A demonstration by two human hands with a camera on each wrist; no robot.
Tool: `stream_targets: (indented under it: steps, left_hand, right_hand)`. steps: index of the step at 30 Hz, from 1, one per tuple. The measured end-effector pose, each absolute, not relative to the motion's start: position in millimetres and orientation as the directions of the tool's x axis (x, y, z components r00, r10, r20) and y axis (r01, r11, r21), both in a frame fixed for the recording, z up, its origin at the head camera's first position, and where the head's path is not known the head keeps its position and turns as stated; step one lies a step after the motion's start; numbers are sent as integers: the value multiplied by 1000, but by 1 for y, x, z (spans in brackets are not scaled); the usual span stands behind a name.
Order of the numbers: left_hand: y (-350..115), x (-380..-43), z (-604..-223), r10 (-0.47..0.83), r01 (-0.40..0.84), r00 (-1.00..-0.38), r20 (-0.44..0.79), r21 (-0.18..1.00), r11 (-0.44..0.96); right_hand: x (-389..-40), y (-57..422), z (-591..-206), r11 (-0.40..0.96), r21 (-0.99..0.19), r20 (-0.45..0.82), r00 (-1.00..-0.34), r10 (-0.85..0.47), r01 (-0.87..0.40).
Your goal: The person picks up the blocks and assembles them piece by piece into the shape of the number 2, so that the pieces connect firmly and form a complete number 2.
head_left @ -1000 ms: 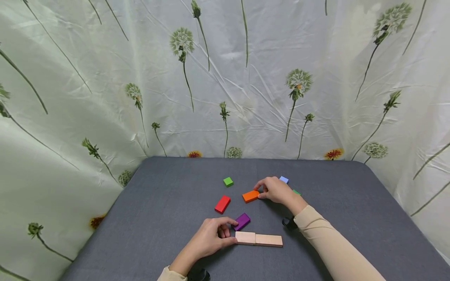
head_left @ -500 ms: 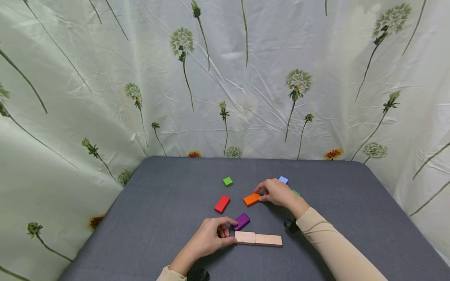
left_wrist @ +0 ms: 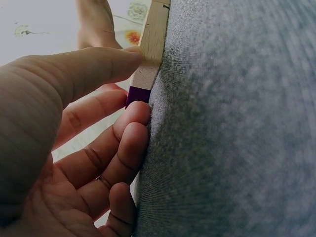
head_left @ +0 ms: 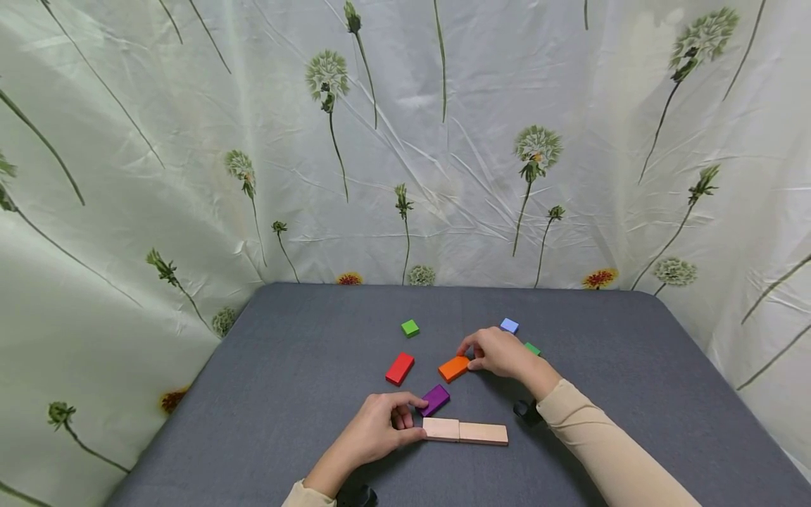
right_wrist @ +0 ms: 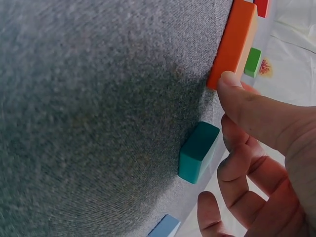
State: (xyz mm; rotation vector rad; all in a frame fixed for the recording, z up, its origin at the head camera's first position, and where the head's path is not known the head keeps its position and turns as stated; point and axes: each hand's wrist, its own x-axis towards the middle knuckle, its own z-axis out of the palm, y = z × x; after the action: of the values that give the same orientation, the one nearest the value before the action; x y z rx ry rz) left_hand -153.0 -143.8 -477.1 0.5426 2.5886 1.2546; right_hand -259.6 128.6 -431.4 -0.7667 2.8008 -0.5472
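Observation:
In the head view, my right hand (head_left: 503,351) pinches the right end of an orange block (head_left: 453,368) between thumb and index finger. The block lies low at the table surface. My left hand (head_left: 380,426) rests beside two plain wooden blocks (head_left: 483,433), laid end to end, and a purple block (head_left: 435,399). Its thumb touches the left end of the nearer wooden block (left_wrist: 150,47); its index fingertip meets the purple block (left_wrist: 138,96). Whether the left fingers squeeze these blocks cannot be made out. The other left fingers are bent.
A red block (head_left: 400,369) lies left of the orange one. Farther back is a light green block (head_left: 410,328). Beyond my right hand sit a blue block (head_left: 510,325) and a darker green block (right_wrist: 198,152). A patterned curtain (head_left: 380,141) hangs behind the grey table (head_left: 304,366).
My right hand has drawn the orange block slightly toward me and turned it a little. The left hand and the blocks by it have stayed in place.

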Motion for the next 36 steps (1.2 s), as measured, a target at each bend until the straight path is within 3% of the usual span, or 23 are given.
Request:
stream_targets:
  steps: [36]
  left_hand:
    - [-143, -152, -478, 419, 237, -908, -23, 796, 557]
  right_hand:
    - [-247, 131, -433, 786, -423, -121, -832, -541, -450]
